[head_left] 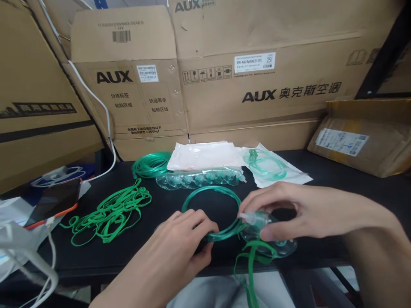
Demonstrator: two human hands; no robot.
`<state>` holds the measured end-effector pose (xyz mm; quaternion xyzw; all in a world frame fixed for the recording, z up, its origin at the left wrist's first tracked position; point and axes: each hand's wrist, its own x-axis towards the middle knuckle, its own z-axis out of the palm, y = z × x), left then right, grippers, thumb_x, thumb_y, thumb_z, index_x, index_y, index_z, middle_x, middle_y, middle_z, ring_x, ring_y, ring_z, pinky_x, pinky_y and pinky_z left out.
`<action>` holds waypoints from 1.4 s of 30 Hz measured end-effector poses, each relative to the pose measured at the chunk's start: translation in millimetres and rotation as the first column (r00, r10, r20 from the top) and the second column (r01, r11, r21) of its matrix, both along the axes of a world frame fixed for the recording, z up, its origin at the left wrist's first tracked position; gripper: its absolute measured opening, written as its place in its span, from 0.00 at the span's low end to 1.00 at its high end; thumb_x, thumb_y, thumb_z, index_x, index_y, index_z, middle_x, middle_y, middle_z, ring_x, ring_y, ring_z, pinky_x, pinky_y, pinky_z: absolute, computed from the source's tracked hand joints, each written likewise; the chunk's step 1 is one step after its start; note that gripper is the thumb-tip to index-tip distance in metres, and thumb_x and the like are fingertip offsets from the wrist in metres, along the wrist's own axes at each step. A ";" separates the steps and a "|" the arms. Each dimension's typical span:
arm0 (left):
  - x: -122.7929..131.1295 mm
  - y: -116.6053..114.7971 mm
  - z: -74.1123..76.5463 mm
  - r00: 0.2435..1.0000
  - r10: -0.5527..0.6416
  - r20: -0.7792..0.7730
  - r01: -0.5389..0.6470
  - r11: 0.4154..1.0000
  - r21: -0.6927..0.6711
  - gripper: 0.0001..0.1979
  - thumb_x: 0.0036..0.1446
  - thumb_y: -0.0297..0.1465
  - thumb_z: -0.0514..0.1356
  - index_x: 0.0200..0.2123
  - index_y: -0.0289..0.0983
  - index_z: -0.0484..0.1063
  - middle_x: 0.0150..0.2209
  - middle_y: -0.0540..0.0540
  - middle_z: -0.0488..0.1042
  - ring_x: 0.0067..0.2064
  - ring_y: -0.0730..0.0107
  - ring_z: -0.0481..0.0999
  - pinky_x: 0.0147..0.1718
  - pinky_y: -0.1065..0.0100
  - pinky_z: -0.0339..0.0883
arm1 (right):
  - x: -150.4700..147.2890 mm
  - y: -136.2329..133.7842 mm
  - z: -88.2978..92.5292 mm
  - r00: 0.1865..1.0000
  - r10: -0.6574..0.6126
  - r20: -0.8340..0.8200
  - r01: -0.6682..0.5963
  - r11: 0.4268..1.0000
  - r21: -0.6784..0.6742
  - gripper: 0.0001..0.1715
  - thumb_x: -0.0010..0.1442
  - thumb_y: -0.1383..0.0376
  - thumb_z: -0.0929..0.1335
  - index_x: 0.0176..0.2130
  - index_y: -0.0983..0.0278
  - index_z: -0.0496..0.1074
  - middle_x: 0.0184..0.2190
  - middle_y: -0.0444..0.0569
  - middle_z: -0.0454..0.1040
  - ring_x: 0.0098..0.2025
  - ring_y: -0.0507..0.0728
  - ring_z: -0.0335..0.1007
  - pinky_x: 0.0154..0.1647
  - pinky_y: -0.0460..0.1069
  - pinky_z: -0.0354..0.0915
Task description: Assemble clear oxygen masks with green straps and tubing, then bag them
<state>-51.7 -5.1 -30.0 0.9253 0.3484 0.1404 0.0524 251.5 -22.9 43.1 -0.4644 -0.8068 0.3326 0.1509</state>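
Note:
My left hand (180, 244) is closed round a coil of green transparent tubing (210, 194) that lies in a ring on the black table (337, 179). My right hand (289, 209) pinches the clear plastic oxygen mask (272, 244) at its white connector, where the tubing's end meets it. A green elastic strap (248, 261) hangs from the mask over the table's front edge.
A row of stacked clear masks (199, 179), white plastic bags (205, 155), a bagged mask set (269, 169), another tubing coil (150, 164) and a heap of green straps (109, 211) lie behind and left. A phone (54, 199) sits at left. Cardboard boxes (257, 85) wall the back.

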 end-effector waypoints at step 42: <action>28.6 69.7 9.5 0.998 0.048 -0.040 -0.048 0.999 0.009 0.15 0.76 0.36 0.58 0.59 0.41 0.78 0.55 0.41 0.79 0.59 0.52 0.77 0.59 0.54 0.69 | 4.1 9.9 -13.7 0.973 -0.094 0.209 0.099 0.995 -0.014 0.29 0.63 0.38 0.73 0.53 0.52 0.83 0.39 0.44 0.83 0.39 0.60 0.77 0.35 0.48 0.64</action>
